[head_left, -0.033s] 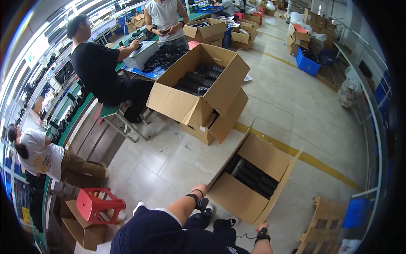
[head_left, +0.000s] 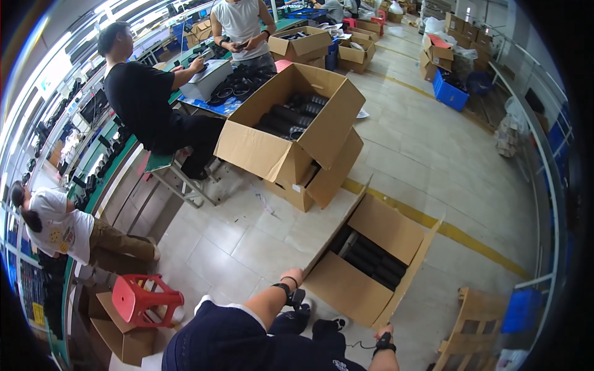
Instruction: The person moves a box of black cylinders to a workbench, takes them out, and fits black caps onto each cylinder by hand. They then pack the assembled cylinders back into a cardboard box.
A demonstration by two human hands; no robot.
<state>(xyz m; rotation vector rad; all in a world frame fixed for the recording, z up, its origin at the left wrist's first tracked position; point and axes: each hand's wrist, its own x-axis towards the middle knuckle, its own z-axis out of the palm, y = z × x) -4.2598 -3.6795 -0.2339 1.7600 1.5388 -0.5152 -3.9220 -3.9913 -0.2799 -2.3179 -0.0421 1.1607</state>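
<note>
An open cardboard box [head_left: 356, 285] stands on the floor in front of me, its flaps spread outward. Between the flaps, rows of black cylindrical parts [head_left: 374, 260] show inside. My left hand [head_left: 292, 277] is closed on the near end of the box's left flap. At the near right corner, my right hand [head_left: 383, 332] pinches the end of the right flap. Both wrists wear dark bands, and part of each hand's fingers is hidden.
A taller cardboard box [head_left: 260, 145] of black cylinders stands ahead, stacked on another. A red stool [head_left: 139, 300] is at left, a wooden pallet [head_left: 473, 328] at right. People sit and stand along the workbench [head_left: 127, 151]. My feet are close to the box.
</note>
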